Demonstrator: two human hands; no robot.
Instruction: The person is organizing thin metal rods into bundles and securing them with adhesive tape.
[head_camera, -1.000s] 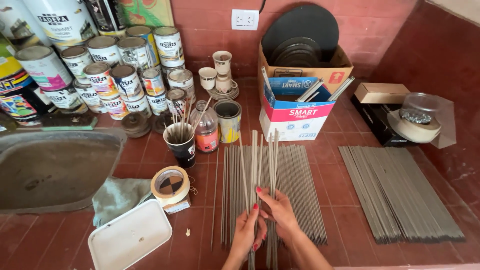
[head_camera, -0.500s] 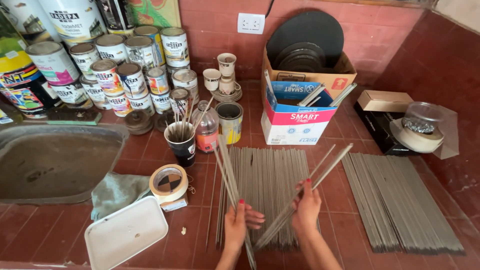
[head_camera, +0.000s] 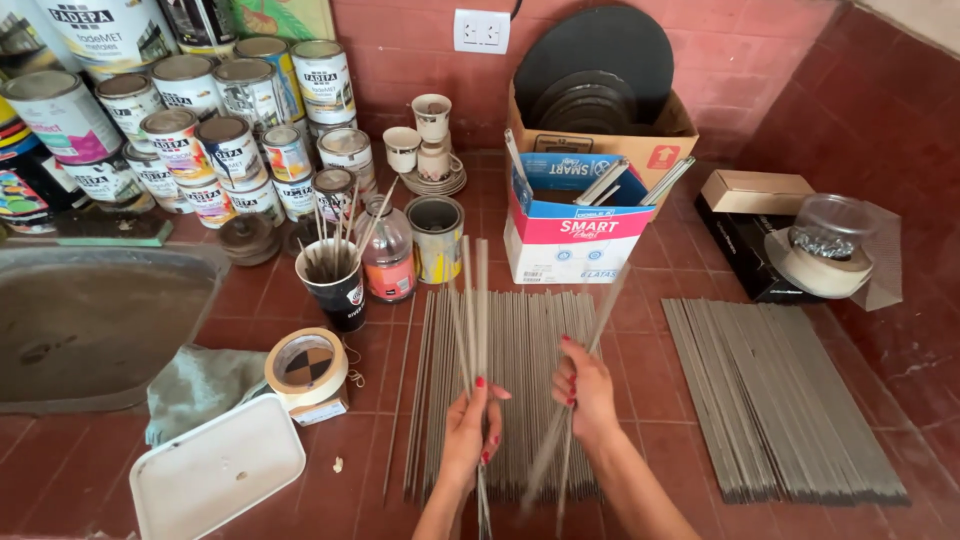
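My left hand grips a few long thin grey sticks that point away from me, over a flat row of the same sticks laid on the red tiled counter. My right hand holds another few sticks that lean to the right and look blurred. Both bundles hang just above the middle row. A second, wider row of grey sticks lies to the right, apart from both hands.
A black cup of sticks, a small bottle and a paint-stained tin stand behind the row. Several paint cans fill the back left. Cardboard boxes, tape roll, white tray, cloth, sink.
A second ago both hands held one upright bundle together. They then split apart, sticks fanning left and right. Now the left bundle is upright again and the right one leans less.
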